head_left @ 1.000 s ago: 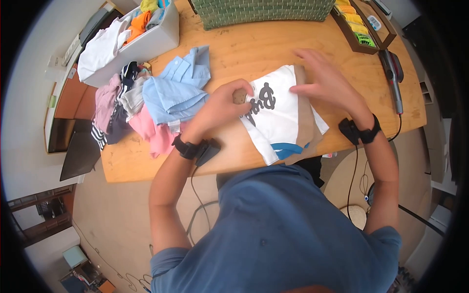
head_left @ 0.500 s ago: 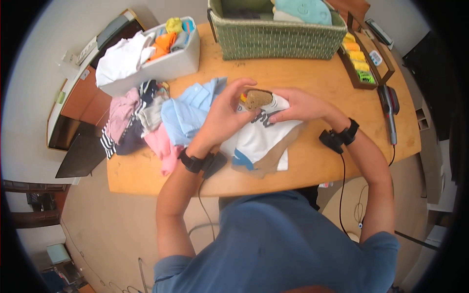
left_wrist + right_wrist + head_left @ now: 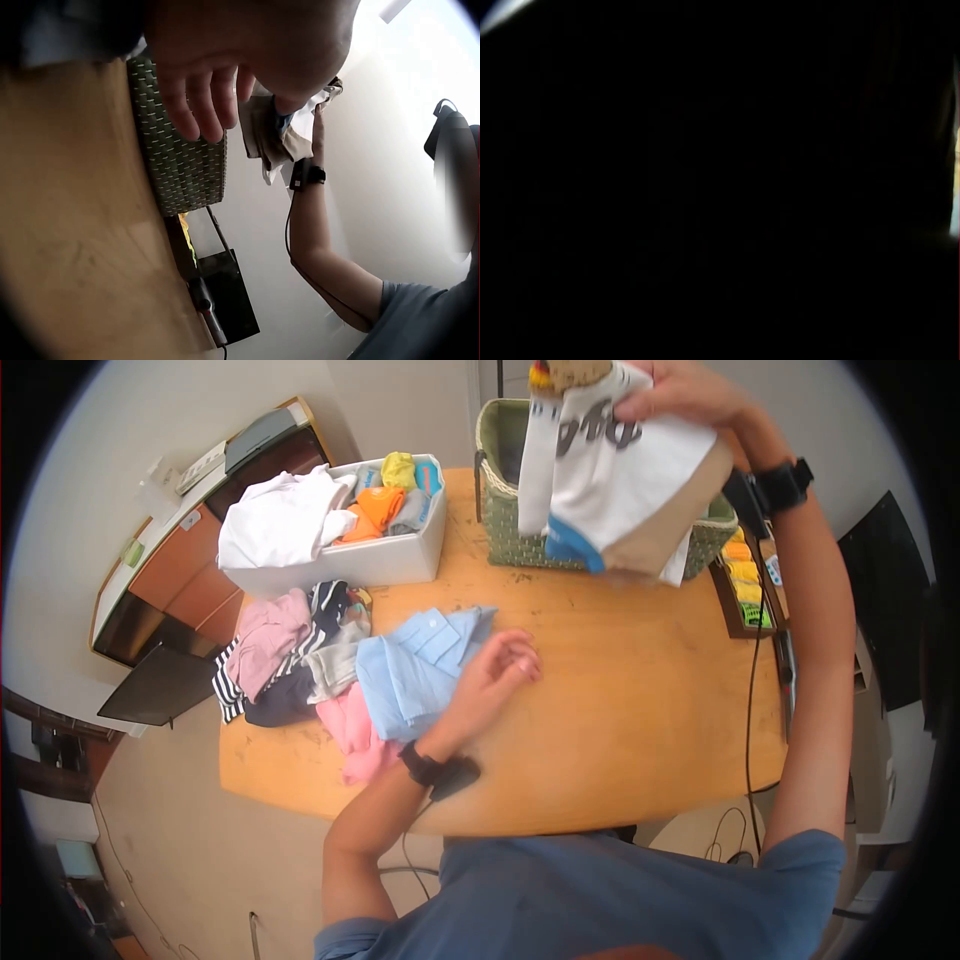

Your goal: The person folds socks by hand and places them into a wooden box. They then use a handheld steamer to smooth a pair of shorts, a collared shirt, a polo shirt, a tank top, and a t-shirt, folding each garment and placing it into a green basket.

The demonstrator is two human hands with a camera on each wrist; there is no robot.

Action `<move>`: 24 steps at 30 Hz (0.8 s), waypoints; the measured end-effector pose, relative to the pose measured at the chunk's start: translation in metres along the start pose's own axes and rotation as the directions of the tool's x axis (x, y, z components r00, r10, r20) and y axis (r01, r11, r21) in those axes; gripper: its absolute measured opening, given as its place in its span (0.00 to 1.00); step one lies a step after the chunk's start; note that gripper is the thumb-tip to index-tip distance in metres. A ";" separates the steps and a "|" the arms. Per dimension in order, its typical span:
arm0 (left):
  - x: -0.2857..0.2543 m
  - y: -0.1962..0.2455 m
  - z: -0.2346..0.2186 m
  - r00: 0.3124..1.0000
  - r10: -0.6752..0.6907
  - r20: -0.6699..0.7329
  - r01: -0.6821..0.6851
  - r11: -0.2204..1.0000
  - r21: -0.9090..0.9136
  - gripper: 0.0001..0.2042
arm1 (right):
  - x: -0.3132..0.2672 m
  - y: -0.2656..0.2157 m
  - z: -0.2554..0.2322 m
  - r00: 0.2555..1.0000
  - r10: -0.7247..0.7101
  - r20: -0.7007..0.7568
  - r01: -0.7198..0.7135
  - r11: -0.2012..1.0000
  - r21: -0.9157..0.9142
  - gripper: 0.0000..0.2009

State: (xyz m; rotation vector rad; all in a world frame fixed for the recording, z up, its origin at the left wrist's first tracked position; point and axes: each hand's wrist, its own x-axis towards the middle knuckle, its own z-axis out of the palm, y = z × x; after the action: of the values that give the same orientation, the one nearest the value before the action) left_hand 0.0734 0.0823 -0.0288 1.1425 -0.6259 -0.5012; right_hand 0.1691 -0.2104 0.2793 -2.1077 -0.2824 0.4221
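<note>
In the head view the right hand point(image 3: 690, 398) grips a white and tan garment point(image 3: 640, 490) with dark lettering and a blue edge, held up in front of the green woven basket point(image 3: 510, 530). The left hand point(image 3: 492, 685) is beside the folded light blue shirt point(image 3: 405, 680), fingers loosely bent, holding nothing. In the left wrist view the left hand's fingers point(image 3: 201, 101) hang loose, and the garment point(image 3: 266, 135) shows beyond them. The right wrist view is almost wholly black.
A white bin point(image 3: 400, 565) of clothes stands at the back left. Pink point(image 3: 268, 635), striped and grey clothes lie heaped left of the blue shirt. At the right is a brown box point(image 3: 740, 595) with yellow items, a corded appliance point(image 3: 210, 311) near it.
The right hand has lifted the garment off the table and carried it up to the basket. The left hand has let go of it and is lower, by the blue shirt. The head view has shifted.
</note>
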 end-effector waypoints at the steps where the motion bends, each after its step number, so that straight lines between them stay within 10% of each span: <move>1: -0.001 -0.001 0.002 1.000 -0.024 0.012 0.024 1.000 -0.016 0.15 | 0.019 0.002 -0.021 0.999 -0.042 0.022 0.043 0.998 -0.035 0.19; 10: -0.001 -0.003 0.000 0.988 -0.145 0.057 0.150 0.984 -0.094 0.13 | 0.155 0.075 -0.068 0.974 0.202 0.103 -0.203 0.979 -0.005 0.16; 12: -0.001 -0.003 -0.001 0.983 -0.176 0.059 0.182 0.979 -0.098 0.13 | 0.214 0.133 -0.086 0.997 0.079 0.017 -0.047 0.734 -0.677 0.20; 14: -0.003 -0.005 -0.001 0.980 -0.189 0.057 0.194 0.975 -0.108 0.13 | 0.234 0.167 -0.091 0.986 -0.148 -0.079 -0.021 0.357 -0.934 0.20; 24: -0.006 0.021 0.011 0.933 -0.278 0.230 0.178 0.909 0.378 0.11 | 0.074 0.070 0.119 0.956 -0.230 0.182 0.285 0.877 -0.386 0.11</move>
State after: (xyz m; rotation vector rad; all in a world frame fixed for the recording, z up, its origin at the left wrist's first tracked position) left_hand 0.0626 0.0858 -0.0069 1.5117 -0.8546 -0.7854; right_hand 0.1916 -0.1299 0.1467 -2.4074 -0.7802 0.3633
